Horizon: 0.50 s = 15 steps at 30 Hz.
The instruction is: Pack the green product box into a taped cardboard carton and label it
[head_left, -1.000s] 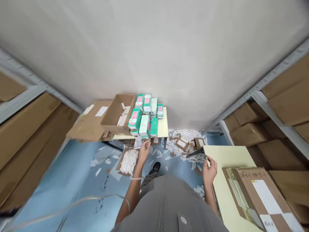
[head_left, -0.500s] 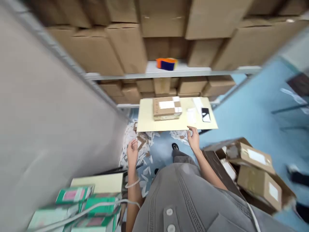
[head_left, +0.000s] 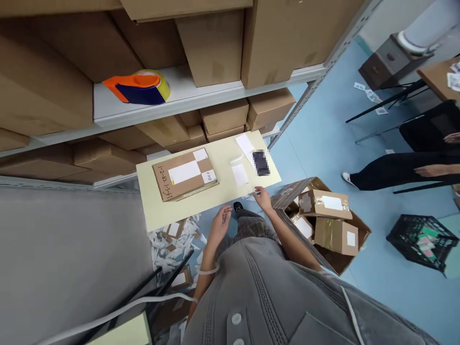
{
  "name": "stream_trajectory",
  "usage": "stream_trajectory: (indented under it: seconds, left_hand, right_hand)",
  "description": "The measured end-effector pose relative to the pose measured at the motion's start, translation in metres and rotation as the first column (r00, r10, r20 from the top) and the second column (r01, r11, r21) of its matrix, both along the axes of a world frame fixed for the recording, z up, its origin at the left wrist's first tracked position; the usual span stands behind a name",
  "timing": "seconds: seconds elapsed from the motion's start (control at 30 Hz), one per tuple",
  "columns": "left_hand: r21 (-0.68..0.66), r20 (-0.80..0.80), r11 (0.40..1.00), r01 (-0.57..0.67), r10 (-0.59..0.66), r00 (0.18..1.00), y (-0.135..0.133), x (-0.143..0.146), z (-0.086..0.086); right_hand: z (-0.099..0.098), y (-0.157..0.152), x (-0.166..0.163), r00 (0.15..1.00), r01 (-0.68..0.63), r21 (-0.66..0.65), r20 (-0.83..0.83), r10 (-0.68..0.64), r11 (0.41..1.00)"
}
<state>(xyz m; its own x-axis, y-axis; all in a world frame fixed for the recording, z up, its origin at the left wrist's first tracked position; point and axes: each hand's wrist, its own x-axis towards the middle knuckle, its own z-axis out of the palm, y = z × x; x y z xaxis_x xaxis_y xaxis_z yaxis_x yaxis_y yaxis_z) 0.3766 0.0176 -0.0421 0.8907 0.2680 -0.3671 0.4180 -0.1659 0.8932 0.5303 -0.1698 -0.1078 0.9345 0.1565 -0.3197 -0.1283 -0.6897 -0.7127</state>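
Observation:
My right hand [head_left: 263,198] is at the front edge of a pale yellow table [head_left: 187,212], fingers loosely apart and nothing in them. Left of it, my left hand [head_left: 219,226] hangs in front of the same edge, empty, its fingers slightly bent. A taped cardboard box [head_left: 185,173] with white labels and handwriting lies on the table. To its right are a clear plastic sleeve with white paper [head_left: 239,174], a white paper slip [head_left: 244,143] and a dark, pixelated flat object [head_left: 261,163].
A shelf [head_left: 201,98] packed with cartons carries an orange and blue tape dispenser [head_left: 138,87]. Parcels fill a large carton [head_left: 362,231] at my right. Paper scraps [head_left: 176,247] litter the floor. Farther right are a seated person [head_left: 388,167] and a black crate [head_left: 422,242].
My view has swung right and closer to the shelf and table. Both hands have come nearer each other, still empty. The seated person and crate now show fully at the right.

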Motion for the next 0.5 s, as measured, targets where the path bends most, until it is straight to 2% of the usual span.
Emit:
stream_trajectory:
  seconds: [0.13,0.27,0.37,0.5]
  left_hand:
    - [0.001,-0.022,0.999,-0.033,0.033,0.999,-0.013,0.018,0.004]
    - [0.004,-0.074,0.993,-0.116,0.116,0.991,-0.007,0.014,0.003]
    - [0.031,-0.103,0.987,-0.156,0.159,0.982,0.002,0.012,0.002]
    - [0.045,-0.109,0.990,-0.133,0.137,0.984,0.014,0.024,0.006]
  right_hand:
    - [-0.021,0.044,0.078,0.994,-0.075,-0.073,-0.080,0.069,0.994]
    - [-0.038,0.094,0.134,0.988,-0.083,-0.143,-0.143,0.062,0.986]
    - [-0.043,0.116,0.150,0.983,-0.081,-0.169,-0.177,0.051,0.982]
    - [-0.034,0.116,0.145,0.980,-0.128,-0.117,-0.168,0.108,0.985]
